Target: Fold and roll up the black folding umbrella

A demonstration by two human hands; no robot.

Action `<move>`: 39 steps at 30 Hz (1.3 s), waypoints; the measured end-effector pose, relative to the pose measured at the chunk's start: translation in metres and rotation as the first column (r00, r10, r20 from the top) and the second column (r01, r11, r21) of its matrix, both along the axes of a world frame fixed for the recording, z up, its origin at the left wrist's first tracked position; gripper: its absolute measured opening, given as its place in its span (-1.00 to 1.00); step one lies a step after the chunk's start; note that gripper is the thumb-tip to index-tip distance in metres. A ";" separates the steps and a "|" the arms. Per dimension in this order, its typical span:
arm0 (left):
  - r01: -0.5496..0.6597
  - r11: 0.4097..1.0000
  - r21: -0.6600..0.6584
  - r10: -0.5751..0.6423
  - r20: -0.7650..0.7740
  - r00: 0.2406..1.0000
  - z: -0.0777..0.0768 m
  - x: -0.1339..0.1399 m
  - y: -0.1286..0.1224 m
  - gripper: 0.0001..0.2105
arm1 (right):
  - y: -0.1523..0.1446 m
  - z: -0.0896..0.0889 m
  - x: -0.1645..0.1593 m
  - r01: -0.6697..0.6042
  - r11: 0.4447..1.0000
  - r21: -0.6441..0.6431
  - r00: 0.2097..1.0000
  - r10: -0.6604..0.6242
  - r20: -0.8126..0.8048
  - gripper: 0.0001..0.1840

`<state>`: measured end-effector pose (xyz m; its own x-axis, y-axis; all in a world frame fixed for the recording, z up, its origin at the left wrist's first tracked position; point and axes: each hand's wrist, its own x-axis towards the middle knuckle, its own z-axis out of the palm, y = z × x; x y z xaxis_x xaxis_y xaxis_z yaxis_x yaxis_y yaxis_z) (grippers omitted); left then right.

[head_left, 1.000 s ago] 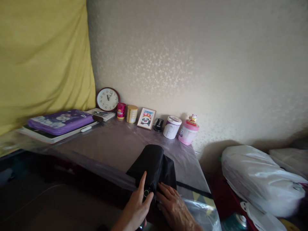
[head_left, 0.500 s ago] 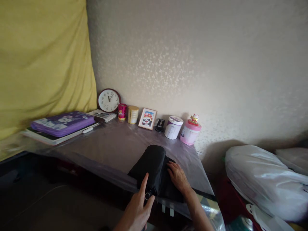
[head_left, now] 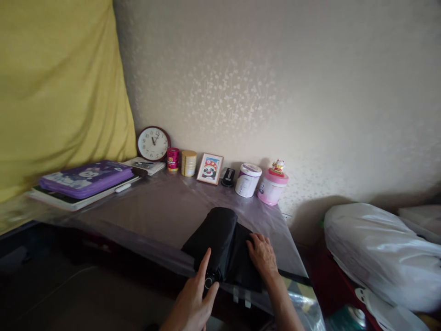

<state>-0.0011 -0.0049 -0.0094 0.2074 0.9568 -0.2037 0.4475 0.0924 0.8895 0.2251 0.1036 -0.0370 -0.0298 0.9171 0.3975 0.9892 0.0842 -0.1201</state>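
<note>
So, left hand (head_left: 193,301) grips the dark handle (head_left: 208,281), right hand (head_left: 263,255) lies open on the black fabric (head_left: 214,230); probably smoothing, next calling for steady hold.

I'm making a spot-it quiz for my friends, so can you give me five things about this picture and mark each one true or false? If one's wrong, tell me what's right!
1. The left hand is at the near end of the black cloth. True.
2. The right hand is on the purple case. False: it lies on the black cloth; the purple case is over on the left.
3. A little figurine sits on the pink-lidded tub. True.
4. The picture frame shows a giraffe. False: the picture frame shows a panda.
5. The round clock is left of the picture frame. True.
</note>
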 end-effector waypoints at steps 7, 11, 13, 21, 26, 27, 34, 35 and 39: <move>0.009 1.000 -0.006 -0.009 0.028 1.000 0.003 0.001 -0.002 -0.38 | -0.003 0.006 -0.006 0.087 0.996 -0.030 0.990 -0.090 -0.105 -0.69; 0.005 1.000 -0.007 -0.005 0.031 0.999 0.001 0.001 -0.001 -0.37 | -0.002 0.009 -0.006 0.105 0.993 -0.044 0.971 -0.112 -0.210 -0.70; 0.004 1.000 -0.003 -0.004 0.015 1.000 0.000 0.002 0.000 -0.36 | -0.003 0.012 -0.007 0.139 0.988 -0.064 0.970 -0.149 -0.189 -0.67; 0.002 0.999 -0.054 0.001 0.054 0.999 -0.001 0.004 0.000 -0.34 | -0.004 0.028 -0.012 0.233 0.917 -0.324 0.957 -0.276 -0.092 -0.69; -0.015 0.998 -0.057 0.018 0.045 0.999 -0.002 0.005 0.000 -0.35 | -0.003 0.033 -0.013 0.246 0.900 -0.361 0.934 -0.320 -0.162 -0.76; -0.019 0.998 -0.056 0.021 0.039 0.999 -0.002 0.005 0.000 -0.35 | -0.003 0.033 -0.013 0.242 0.906 -0.348 0.929 -0.319 -0.186 -0.77; -0.005 0.998 -0.056 0.009 0.072 0.997 -0.002 0.004 0.001 -0.34 | 0.006 0.025 -0.003 0.177 0.974 -0.143 0.785 -0.228 -0.576 -0.70; -0.006 0.998 -0.064 0.011 0.075 0.997 -0.002 0.004 0.000 -0.34 | 0.008 0.024 -0.001 0.187 0.972 -0.142 0.769 -0.235 -0.595 -0.63; -0.016 0.997 -0.078 0.024 0.099 0.995 0.000 0.004 -0.001 -0.32 | 0.012 0.021 0.007 0.170 0.971 -0.167 0.699 -0.239 -0.674 -0.49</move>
